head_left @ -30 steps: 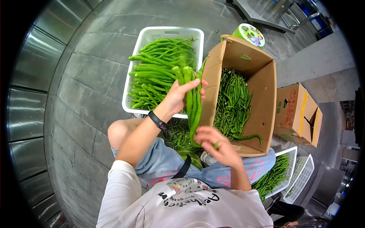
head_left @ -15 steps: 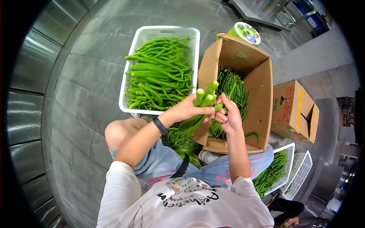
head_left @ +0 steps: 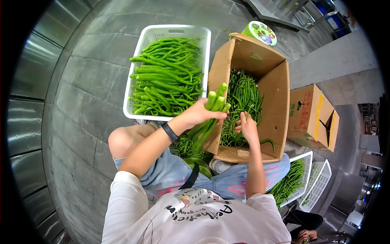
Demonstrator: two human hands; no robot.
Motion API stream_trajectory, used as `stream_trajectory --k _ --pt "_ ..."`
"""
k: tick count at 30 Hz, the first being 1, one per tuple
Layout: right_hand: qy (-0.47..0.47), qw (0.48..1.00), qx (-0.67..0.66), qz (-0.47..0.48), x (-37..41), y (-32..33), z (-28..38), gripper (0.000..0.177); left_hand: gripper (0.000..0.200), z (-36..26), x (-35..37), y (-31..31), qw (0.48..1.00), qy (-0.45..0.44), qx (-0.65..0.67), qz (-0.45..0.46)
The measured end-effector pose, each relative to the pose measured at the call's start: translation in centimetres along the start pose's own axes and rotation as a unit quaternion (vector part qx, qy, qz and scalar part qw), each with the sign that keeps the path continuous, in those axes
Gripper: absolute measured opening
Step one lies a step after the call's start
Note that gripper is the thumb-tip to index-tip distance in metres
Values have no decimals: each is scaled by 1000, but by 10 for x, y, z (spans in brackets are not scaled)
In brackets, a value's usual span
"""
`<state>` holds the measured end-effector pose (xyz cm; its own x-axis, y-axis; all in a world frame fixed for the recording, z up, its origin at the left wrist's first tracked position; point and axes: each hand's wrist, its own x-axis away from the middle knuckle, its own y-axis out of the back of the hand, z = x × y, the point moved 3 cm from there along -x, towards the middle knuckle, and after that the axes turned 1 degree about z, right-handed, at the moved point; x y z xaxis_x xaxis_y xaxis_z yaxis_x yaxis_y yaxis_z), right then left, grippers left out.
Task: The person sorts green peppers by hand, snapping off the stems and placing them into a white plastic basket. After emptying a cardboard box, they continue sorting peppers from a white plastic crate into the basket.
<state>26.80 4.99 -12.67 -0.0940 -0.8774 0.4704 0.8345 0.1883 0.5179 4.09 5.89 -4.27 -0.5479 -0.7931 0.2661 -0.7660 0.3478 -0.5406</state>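
Observation:
My left hand (head_left: 203,113) is wrapped round a bunch of long green peppers (head_left: 216,100), their pale stem ends up, beside the near left edge of the open cardboard box (head_left: 271,118). Over the box opening is my right hand (head_left: 247,125), apart from the bunch; its fingers are partly bent, and whether they pinch something is too small to tell. Thin green peppers (head_left: 245,91) lie inside the box. A white basket (head_left: 126,95) at the left holds long green peppers in rows (head_left: 164,77).
A second cardboard box (head_left: 310,116) stands at the right. White crates (head_left: 315,187) are at the lower right, one with green peppers (head_left: 289,181). Behind the box sits a green and white tub (head_left: 262,32). Part of another person's hand (head_left: 307,234) shows at the bottom right.
My right hand has moved away from the bunch, down and right over the box. My left hand still grips the peppers. The whole view has shifted slightly.

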Motion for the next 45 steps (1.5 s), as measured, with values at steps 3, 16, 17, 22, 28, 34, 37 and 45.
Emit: stream_trajectory --k 3,16,17,22,28,34,37,45 --pt "37 994 -64 84 5 -6 4 48 25 21 -3 1 995 5 -100 -16" --pt "43 811 -504 294 48 -28 106 56 44 27 4 -11 990 -55 -121 52" --pt "30 784 -535 313 48 -29 103 56 43 28 3 -10 988 -62 -134 47" --pt "-15 631 -645 430 58 -29 110 59 45 18 15 -23 976 -121 -161 83" --pt "-31 651 -648 395 57 -20 102 66 26 9 9 -8 991 -97 -83 46" --pt "52 820 -518 239 57 -11 111 64 31 -1 6 -6 997 -66 -19 38" --pt "86 874 -460 127 51 -12 97 62 34 1 5 -3 997 -61 -42 33" --pt "86 990 -71 -87 26 28 40 59 28 -67 13 58 965 -187 138 -124"
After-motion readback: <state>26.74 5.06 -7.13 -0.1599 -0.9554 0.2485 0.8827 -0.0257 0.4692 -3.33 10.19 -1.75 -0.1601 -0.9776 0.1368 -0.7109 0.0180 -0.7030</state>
